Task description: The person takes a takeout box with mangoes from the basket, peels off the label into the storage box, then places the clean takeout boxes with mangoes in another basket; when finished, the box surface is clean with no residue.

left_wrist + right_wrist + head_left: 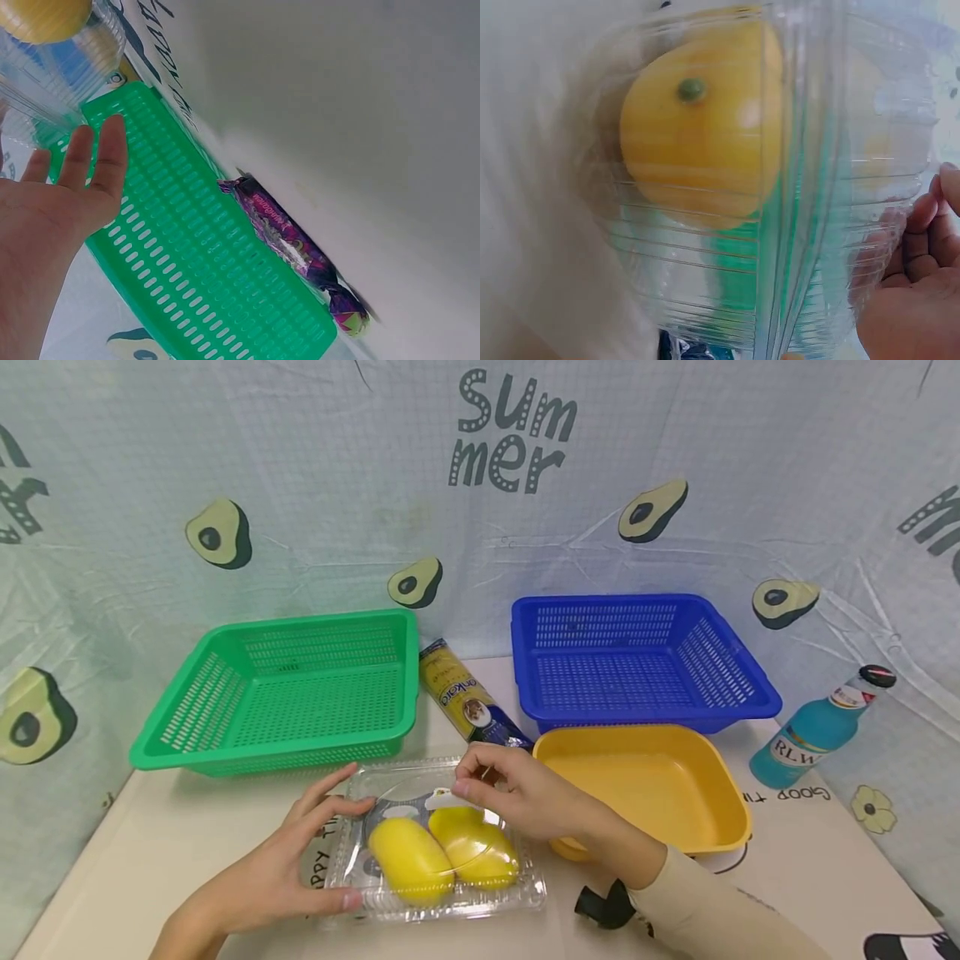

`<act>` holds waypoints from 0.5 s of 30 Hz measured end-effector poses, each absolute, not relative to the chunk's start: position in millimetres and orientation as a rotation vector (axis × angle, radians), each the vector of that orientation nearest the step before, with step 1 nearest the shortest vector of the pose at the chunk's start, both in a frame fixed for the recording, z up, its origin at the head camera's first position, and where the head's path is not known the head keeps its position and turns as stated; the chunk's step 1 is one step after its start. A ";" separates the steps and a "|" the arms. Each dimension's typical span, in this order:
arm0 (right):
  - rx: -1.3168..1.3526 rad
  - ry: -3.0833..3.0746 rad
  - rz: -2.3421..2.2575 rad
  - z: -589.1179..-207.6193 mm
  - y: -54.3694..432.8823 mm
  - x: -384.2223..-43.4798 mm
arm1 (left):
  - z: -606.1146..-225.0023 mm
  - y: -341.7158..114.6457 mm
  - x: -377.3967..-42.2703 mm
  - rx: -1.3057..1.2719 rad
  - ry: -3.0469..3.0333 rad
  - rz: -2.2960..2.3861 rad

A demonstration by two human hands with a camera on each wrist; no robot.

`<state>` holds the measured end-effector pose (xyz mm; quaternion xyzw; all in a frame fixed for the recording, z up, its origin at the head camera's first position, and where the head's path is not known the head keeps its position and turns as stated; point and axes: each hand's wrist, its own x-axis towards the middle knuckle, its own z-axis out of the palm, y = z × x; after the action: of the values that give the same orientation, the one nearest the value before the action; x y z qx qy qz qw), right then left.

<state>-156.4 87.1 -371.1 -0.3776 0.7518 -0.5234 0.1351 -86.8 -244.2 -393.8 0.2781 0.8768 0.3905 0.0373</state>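
A clear plastic clamshell box (352,860) with two yellow mangoes (411,860) inside lies on the table in front of me, its lid down. My left hand (273,860) is at the box's left side, fingers spread and fairly straight, the thumb touching the near left edge. Over the lid, my right hand (525,789) has thumb and fingertips together at a small white sticker (442,799) with a printed picture. In the right wrist view one mango (697,135) shows through the ribbed plastic wall, and the right fingers are curled beside it.
A green basket (273,756) stands behind left, a blue basket (757,702) behind right. Between them lies a yellow-and-blue packet (468,697). A yellow tub (738,818) and a blue bottle (813,735) are to the right. A purple-wrapped packet (281,232) lies beside the green basket.
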 end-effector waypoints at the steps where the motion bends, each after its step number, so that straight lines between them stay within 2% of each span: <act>1: -1.090 2.157 -1.540 -370.8 87.8 -156.7 | -393.7 -244.2 -86.8 0.850 2.688 1.202; 15: -1.026 1.948 -1.850 -372.8 120.2 -158.8 | -394.6 -247.2 -85.0 0.885 2.733 1.144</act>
<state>-158.8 120.2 -372.8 -0.3537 0.6714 -0.6376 0.1327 -85.0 -247.2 -394.6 0.2861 0.8836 0.3699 0.0246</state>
